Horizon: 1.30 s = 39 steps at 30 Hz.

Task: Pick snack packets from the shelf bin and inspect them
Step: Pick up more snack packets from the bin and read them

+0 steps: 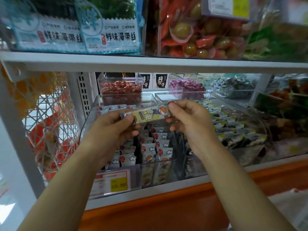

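Observation:
A small snack packet point(150, 114) with a yellow panel and a cartoon figure is held level above the clear shelf bin point(166, 170). My left hand point(115, 127) pinches its left end. My right hand point(186, 117) pinches its right end between thumb and fingers. Below the hands, the bin holds several similar white packets point(160, 144) with red balloons and clouds, standing in rows.
A yellow price tag point(118, 183) hangs on the bin's front. A neighbouring clear bin point(233, 130) of dark packets sits to the right. Red and purple sweets in clear boxes point(121, 90) stand behind. A white wire rack point(48, 124) is at left, a shelf board point(150, 64) overhead.

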{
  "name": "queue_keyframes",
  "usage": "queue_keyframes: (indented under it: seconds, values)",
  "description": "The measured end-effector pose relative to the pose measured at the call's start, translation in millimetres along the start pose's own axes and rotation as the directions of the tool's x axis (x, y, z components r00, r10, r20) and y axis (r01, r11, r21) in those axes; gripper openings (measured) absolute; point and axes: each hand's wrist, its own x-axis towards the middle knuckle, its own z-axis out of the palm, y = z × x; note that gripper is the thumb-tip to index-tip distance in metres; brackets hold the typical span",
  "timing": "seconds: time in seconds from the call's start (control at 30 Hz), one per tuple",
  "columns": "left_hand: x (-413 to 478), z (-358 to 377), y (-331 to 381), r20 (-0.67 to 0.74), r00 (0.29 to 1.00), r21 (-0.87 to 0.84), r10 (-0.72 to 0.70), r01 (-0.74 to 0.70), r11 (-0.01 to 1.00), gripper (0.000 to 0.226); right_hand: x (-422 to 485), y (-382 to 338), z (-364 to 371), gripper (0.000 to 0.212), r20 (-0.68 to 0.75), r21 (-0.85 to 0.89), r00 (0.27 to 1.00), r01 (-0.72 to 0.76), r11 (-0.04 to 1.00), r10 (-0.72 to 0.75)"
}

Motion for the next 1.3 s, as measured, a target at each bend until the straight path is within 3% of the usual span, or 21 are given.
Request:
queue_keyframes:
  seconds: [0.2, 0.27, 0.4, 0.6, 0.7, 0.8, 0.9, 1.0, 1.1, 1.2, 1.3]
  values:
    - [-1, 3, 2, 0.07, 0.997, -0.045, 0.013, -0.01, 0.999, 0.022, 3, -2, -9, 0.015, 0.023, 0.226, 0.993, -0.118, 0.967, 0.115]
    - [-2, 5, 2, 0.091, 0.996, -0.088, 0.017, -0.009, 0.996, 0.013, 3, -1, -14, 0.018, 0.012, 0.264, 0.991, -0.133, 0.955, 0.135]
    - [-4, 9, 3, 0.117, 0.993, -0.152, 0.019, -0.001, 0.988, 0.024, 3, 0, -19, 0.022, 0.006, 0.289, 0.989, -0.141, 0.947, 0.146]
    - [0, 11, -3, 0.009, 0.999, -0.272, -0.048, 0.048, 0.961, 0.015, 5, 4, -20, 0.015, 0.024, 0.32, 0.984, -0.173, 0.932, 0.174]
    - [1, 11, -3, -0.005, 0.996, -0.308, -0.089, 0.084, 0.948, 0.015, 6, 5, -22, 0.023, 0.063, 0.384, 0.979, -0.201, 0.901, 0.192]
    - [3, 8, -1, -0.023, 0.989, -0.383, -0.145, 0.125, 0.915, 0.016, 6, 6, -24, 0.015, 0.122, 0.421, 0.98, -0.193, 0.886, 0.156]
    - [3, 6, 0, 0.001, 0.982, -0.41, -0.19, 0.173, 0.895, 0.009, 6, 7, -24, 0.015, 0.152, 0.377, 0.981, -0.168, 0.911, 0.119]
    - [2, 4, 0, 0.005, 0.982, -0.365, -0.191, 0.179, 0.913, 0.026, 6, 8, -24, 0.012, 0.124, 0.296, 0.989, -0.12, 0.947, 0.086]
    - [2, 2, 1, 0.019, 0.993, -0.248, -0.112, 0.114, 0.962, 0.025, 6, 9, -23, 0.019, 0.06, 0.216, 0.997, -0.06, 0.975, 0.048]
    - [1, 1, 0, 0.098, 0.994, -0.203, -0.045, 0.064, 0.977, 0.026, 5, 8, -22, 0.009, 0.043, 0.211, 0.999, -0.02, 0.977, 0.011]
    - [-1, 1, 1, 0.121, 0.993, -0.181, 0.004, 0.018, 0.983, 0.035, 6, 11, -23, 0.008, -0.014, 0.093, 0.999, 0.037, 0.995, -0.036]
